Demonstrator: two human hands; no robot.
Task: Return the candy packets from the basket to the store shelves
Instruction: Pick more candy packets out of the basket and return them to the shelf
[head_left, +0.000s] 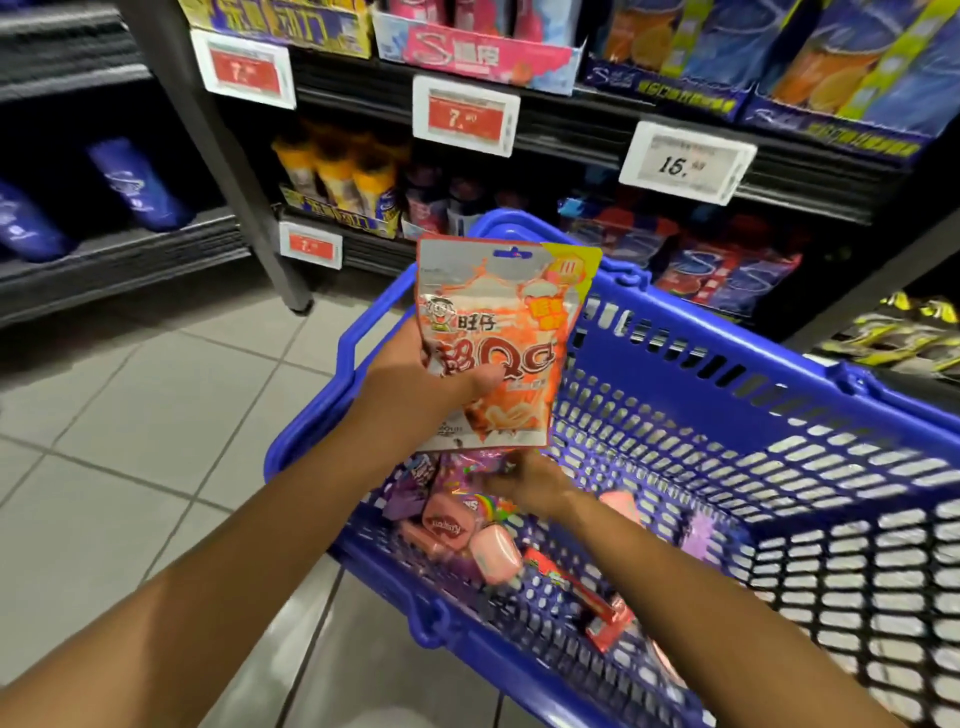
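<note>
The dark store shelves (571, 130) stand behind, full of bright packs, with white price tags (466, 114) on their edges. In front sits a big blue plastic basket (727, 415) on the tiled floor (130, 415). The left hand (415, 384) holds an orange and white candy packet (498, 338) upright above the basket, thumb on the front and fingers behind. The right hand (524, 480) reaches down into the basket onto a shiny pink packet (467, 467); I cannot tell if it grips it. Small pink candy tins (447, 525) lie near it.
</note>
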